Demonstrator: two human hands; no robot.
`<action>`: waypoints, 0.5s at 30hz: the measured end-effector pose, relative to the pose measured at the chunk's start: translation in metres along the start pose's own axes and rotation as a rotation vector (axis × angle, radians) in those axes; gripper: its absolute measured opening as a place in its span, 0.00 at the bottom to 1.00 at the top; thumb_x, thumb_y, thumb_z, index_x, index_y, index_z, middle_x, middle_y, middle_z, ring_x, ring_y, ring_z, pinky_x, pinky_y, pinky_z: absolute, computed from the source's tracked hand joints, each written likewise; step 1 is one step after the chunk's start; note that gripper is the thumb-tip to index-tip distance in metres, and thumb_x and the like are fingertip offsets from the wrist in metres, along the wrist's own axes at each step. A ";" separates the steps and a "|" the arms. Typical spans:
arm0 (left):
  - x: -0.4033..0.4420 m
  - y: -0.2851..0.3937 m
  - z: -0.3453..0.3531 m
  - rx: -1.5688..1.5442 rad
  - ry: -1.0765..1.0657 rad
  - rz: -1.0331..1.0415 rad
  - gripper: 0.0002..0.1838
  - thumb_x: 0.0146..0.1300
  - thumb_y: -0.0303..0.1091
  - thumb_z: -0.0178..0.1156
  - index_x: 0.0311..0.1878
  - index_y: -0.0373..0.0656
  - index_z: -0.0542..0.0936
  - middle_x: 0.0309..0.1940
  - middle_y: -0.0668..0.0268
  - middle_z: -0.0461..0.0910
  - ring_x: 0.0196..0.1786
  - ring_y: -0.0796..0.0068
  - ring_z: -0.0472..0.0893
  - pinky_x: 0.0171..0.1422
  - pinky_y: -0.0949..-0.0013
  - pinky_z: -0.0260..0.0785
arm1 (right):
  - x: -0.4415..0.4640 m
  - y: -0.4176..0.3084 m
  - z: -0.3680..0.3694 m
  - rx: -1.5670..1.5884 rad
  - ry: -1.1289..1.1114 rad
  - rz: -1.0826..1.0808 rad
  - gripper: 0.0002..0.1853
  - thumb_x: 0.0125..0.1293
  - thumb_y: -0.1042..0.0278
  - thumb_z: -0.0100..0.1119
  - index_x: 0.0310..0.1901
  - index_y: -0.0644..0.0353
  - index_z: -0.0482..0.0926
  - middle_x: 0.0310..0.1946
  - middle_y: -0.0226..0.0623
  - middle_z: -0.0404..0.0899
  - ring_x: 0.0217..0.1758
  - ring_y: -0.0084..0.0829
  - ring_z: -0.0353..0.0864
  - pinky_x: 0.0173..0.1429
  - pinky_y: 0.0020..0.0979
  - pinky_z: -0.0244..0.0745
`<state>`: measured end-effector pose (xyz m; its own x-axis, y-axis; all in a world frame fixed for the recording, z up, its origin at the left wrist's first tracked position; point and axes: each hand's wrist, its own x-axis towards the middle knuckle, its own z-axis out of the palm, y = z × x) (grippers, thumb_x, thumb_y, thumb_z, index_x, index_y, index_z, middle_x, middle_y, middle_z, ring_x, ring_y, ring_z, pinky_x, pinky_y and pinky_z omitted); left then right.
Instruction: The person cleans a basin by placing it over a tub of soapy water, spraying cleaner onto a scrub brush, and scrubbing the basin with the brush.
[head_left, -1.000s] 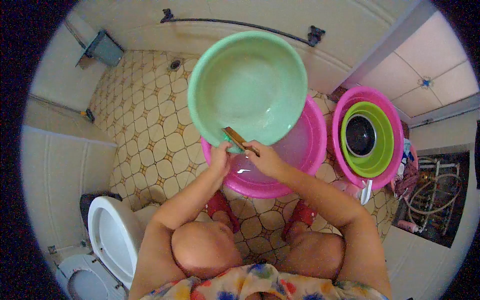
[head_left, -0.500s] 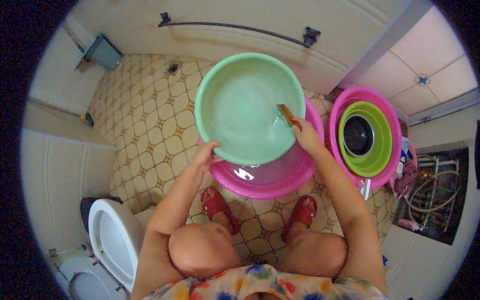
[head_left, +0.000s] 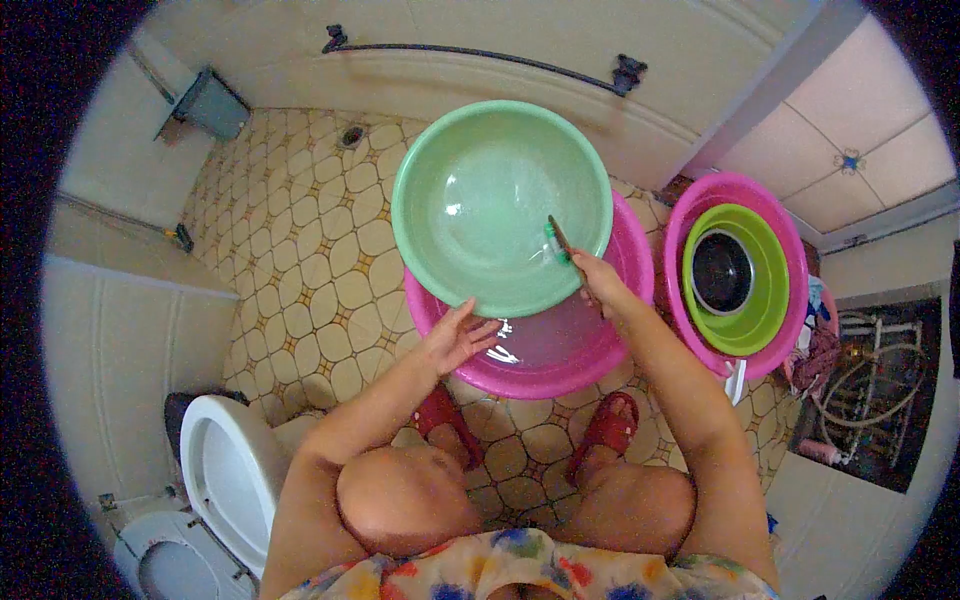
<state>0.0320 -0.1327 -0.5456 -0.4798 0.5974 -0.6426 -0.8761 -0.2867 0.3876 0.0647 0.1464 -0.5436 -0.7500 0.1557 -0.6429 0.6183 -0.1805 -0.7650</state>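
Note:
A mint-green basin (head_left: pixel 480 275) rests over a larger pink basin (head_left: pixel 540 380) that holds water. My right hand (head_left: pixel 600 285) is closed around a scrub brush (head_left: pixel 556 238) with a brown back and green bristles, its head inside the green basin near the right wall. My left hand (head_left: pixel 462 340) is at the near rim of the green basin, its thumb by the rim and its fingers apart over the pink basin. Whether it touches the rim is hard to tell.
On the right, another pink basin (head_left: pixel 797 265) holds a lime-green basin (head_left: pixel 772 250) and a dark round bowl (head_left: pixel 722 272). Clothes (head_left: pixel 815 360) lie beside it. A toilet (head_left: pixel 225 480) stands at the left. Red slippers (head_left: pixel 605 440) are on my feet on the tiled floor (head_left: pixel 300 260).
My left hand has let go of the green basin's left rim and moved right along its near side, fingers spreading. The brush has turned and shifted slightly left.

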 end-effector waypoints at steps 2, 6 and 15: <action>0.014 -0.007 -0.014 -0.104 -0.106 -0.026 0.28 0.64 0.45 0.52 0.61 0.41 0.58 0.55 0.56 0.66 0.55 0.63 0.71 0.59 0.63 0.68 | -0.002 -0.001 0.009 0.072 -0.020 -0.027 0.20 0.66 0.56 0.44 0.58 0.47 0.68 0.18 0.24 0.63 0.15 0.19 0.60 0.17 0.22 0.55; 0.022 -0.007 -0.017 -0.150 -0.098 -0.042 0.29 0.63 0.47 0.53 0.60 0.40 0.60 0.51 0.54 0.70 0.48 0.66 0.74 0.53 0.66 0.70 | -0.022 -0.015 0.026 0.099 -0.091 0.131 0.19 0.66 0.54 0.44 0.57 0.47 0.69 0.20 0.25 0.64 0.16 0.19 0.61 0.17 0.22 0.57; 0.032 -0.005 -0.008 0.025 0.067 0.030 0.34 0.62 0.57 0.47 0.62 0.41 0.59 0.53 0.54 0.70 0.51 0.62 0.74 0.57 0.59 0.67 | -0.015 0.005 0.031 0.033 -0.184 0.076 0.17 0.64 0.50 0.44 0.49 0.48 0.72 0.19 0.25 0.66 0.14 0.21 0.62 0.15 0.26 0.57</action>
<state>0.0208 -0.1181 -0.5729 -0.5086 0.5370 -0.6730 -0.8603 -0.2847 0.4229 0.0721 0.1131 -0.5369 -0.7340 -0.0386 -0.6781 0.6685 -0.2176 -0.7112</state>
